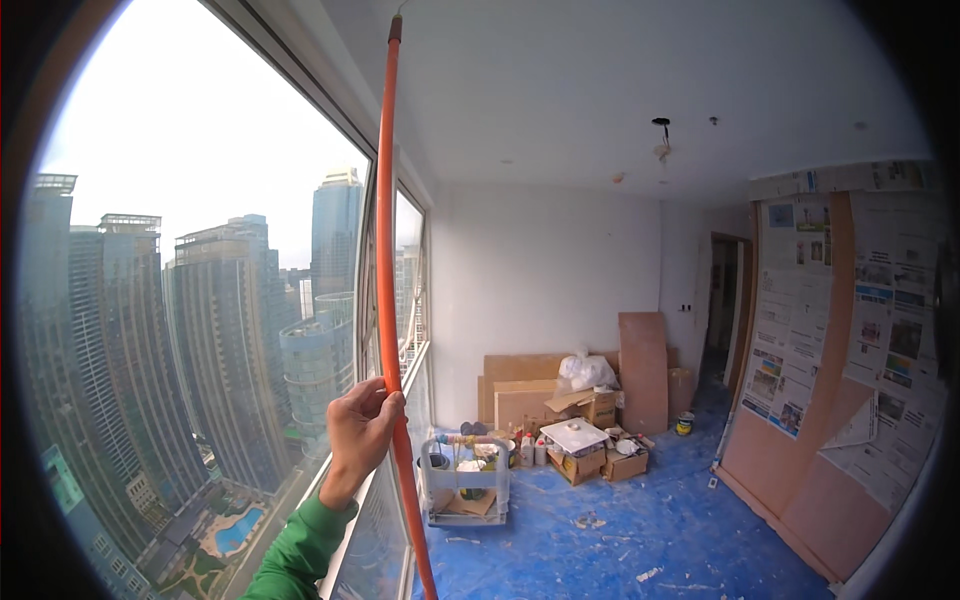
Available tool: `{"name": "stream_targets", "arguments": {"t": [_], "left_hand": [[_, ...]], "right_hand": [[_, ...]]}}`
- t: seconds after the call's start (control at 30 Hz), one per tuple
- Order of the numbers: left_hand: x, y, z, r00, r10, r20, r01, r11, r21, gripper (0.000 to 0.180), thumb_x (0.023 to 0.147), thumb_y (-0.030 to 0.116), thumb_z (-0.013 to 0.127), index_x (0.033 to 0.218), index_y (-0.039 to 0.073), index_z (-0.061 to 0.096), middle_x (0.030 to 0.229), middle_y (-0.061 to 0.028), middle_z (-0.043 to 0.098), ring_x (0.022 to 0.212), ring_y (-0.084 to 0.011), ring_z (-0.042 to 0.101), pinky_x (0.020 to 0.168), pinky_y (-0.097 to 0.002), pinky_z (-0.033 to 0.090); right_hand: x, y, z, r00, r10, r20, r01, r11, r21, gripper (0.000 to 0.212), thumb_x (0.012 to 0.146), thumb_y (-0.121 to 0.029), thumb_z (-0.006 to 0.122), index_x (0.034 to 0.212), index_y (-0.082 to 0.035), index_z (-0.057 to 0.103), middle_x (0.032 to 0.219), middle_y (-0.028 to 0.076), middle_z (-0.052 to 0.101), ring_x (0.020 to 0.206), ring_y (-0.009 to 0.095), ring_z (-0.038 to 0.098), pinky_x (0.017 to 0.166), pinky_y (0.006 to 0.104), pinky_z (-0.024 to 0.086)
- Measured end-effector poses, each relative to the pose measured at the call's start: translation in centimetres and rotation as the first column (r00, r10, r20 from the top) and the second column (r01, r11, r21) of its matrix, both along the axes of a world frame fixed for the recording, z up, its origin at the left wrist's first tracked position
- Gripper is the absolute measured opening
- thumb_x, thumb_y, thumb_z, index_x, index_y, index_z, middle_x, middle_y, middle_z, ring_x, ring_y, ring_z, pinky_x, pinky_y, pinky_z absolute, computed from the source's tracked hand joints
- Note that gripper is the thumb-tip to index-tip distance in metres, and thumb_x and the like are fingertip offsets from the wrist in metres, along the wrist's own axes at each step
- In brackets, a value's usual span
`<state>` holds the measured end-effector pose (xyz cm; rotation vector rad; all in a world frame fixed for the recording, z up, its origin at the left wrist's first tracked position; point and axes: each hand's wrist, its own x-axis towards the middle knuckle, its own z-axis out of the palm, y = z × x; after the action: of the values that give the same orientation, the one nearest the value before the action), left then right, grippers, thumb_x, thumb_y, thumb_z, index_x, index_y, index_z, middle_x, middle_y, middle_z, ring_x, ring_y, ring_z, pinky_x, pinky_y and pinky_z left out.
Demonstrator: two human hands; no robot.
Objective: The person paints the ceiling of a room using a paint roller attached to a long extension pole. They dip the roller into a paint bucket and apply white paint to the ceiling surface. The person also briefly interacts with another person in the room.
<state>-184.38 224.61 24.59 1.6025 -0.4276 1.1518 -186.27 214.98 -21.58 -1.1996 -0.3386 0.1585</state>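
A long orange pole (386,250) stands almost upright before me, running from the ceiling down past the lower edge of the head view. My left hand (365,430), in a green sleeve (305,545), is closed around its middle with the thumb on the near side. At the pole's top is a dark brown collar (395,30) with a thin metal rod coming out of it; whatever the rod carries is cut off by the upper edge. My right hand does not show.
Tall windows (230,130) line the left. Blue sheeting (620,540) covers the floor. A clear plastic step stool (465,505), cardboard boxes (578,465), a white bag (587,372) and boards (643,370) stand by the far wall. Newspaper-covered panels (790,320) are at right; wires (661,140) hang from the ceiling (560,80).
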Motion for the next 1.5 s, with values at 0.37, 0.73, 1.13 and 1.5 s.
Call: {"name": "stream_targets", "arguments": {"t": [0.37, 0.73, 1.13, 1.5], "left_hand": [[8.1, -1.9, -4.0, 0.927, -0.236, -0.291, 0.236, 0.971, -0.036, 0.018, 0.083, 0.005, 0.066, 0.094, -0.009, 0.067, 0.076, -0.0096, 0.070, 0.069, -0.0109, 0.065, 0.063, -0.0240, 0.051], [21.1, -0.8, -0.4, 0.903, -0.205, -0.376, 0.212, 0.977, -0.025, 0.021, 0.079, 0.010, 0.066, 0.084, -0.010, 0.066, 0.068, -0.0118, 0.067, 0.059, -0.0162, 0.066, 0.053, -0.0269, 0.052], [34.8, 2.7, 10.2, 0.917, -0.190, -0.352, 0.196, 0.980, -0.017, 0.015, 0.077, 0.009, 0.065, 0.076, -0.006, 0.065, 0.065, -0.0115, 0.066, 0.057, -0.0188, 0.066, 0.047, -0.0280, 0.050], [40.9, 3.9, 16.1, 0.933, -0.097, -0.346, 0.123, 0.991, 0.056, 0.022, 0.076, 0.012, 0.070, 0.075, -0.010, 0.066, 0.068, -0.0155, 0.065, 0.057, -0.0224, 0.065, 0.048, -0.0303, 0.054]], "right_hand": [[-0.2, -4.0, -6.8, 0.995, -0.043, -0.090, 0.051, 0.995, 0.087, 0.015, 0.093, -0.020, 0.056, 0.085, -0.008, 0.060, 0.054, -0.007, 0.041, 0.041, 0.005, 0.036, 0.036, 0.0246, 0.025], [4.0, -4.6, 5.7, 0.986, -0.160, -0.039, 0.165, 0.952, 0.258, 0.025, 0.098, -0.031, 0.055, 0.084, -0.010, 0.058, 0.054, -0.007, 0.041, 0.042, 0.005, 0.037, 0.036, 0.0237, 0.027], [16.2, -2.1, 19.4, 0.996, -0.007, -0.094, 0.019, 0.991, 0.130, 0.042, 0.101, -0.045, 0.044, 0.092, -0.005, 0.053, 0.054, -0.004, 0.036, 0.039, 0.005, 0.031, 0.035, 0.0234, 0.023], [22.6, -1.0, 25.3, 0.997, -0.058, -0.056, 0.061, 0.997, 0.037, 0.044, 0.101, -0.048, 0.042, 0.089, -0.006, 0.051, 0.054, -0.004, 0.036, 0.038, 0.005, 0.032, 0.034, 0.0238, 0.024]]}}
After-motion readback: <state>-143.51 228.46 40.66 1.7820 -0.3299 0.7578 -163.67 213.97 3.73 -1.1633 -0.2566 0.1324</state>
